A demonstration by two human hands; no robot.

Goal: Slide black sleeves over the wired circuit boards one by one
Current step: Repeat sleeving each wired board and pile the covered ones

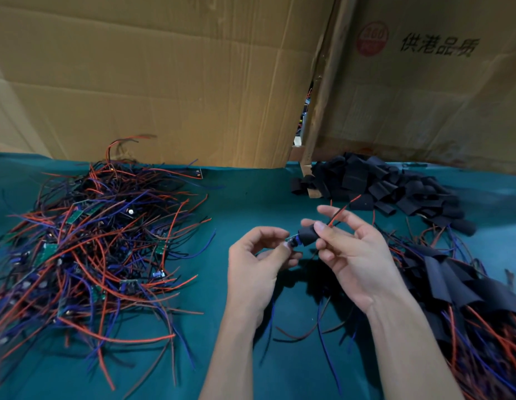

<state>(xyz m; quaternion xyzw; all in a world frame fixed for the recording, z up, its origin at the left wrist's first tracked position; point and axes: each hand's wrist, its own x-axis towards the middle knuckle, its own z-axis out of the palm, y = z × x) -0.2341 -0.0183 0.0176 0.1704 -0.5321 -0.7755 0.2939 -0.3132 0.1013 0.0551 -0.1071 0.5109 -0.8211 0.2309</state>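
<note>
Above the green cloth, my left hand (258, 262) pinches one end of a small wired circuit board (293, 241). My right hand (352, 252) grips a black sleeve (307, 235) between thumb and fingers, and the sleeve sits partly over that board. Red and black wires stick out past the sleeve's far end, and blue and red leads hang below my hands. A tangled heap of bare wired boards (86, 249) lies to the left. Loose black sleeves (375, 183) are piled at the back right. Sleeved boards (464, 287) lie at the right.
Two large cardboard sheets (170, 82) stand upright along the back of the green-covered table (245, 194), with a narrow gap between them. A few stray wires lie on the cloth under my forearms.
</note>
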